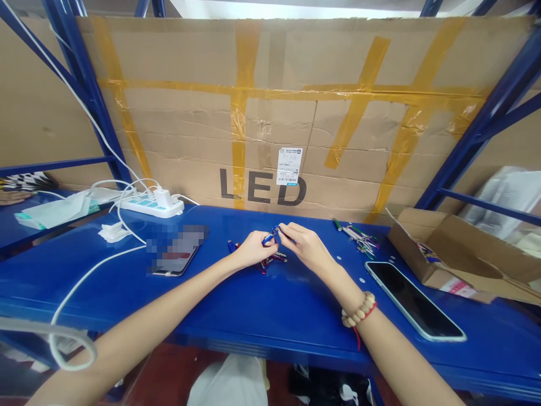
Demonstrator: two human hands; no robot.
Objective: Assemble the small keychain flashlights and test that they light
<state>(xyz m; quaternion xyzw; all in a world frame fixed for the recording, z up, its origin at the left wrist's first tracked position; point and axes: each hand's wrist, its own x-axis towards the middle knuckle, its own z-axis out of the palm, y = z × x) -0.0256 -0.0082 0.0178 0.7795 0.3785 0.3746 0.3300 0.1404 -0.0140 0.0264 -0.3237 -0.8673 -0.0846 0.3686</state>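
My left hand (252,250) is closed around a small blue tube (267,239), which looks like a keychain light. At the tube's upper end, my right hand (301,242) pinches a small blue clip (275,228) between thumb and fingertips. The fingers partly hide how clip and tube join. Beneath and beside my left hand lies a small pile of red and dark clips (270,260), with a blue tube end (231,246) sticking out to the left.
Green and silver tubes with clips (359,239) lie to the right, near an open cardboard box (460,254). A phone (416,299) rests in front of them. On the left are another phone (180,254), a white power strip (150,205) and a looping cable (80,276). Taped cardboard (190,129) stands behind.
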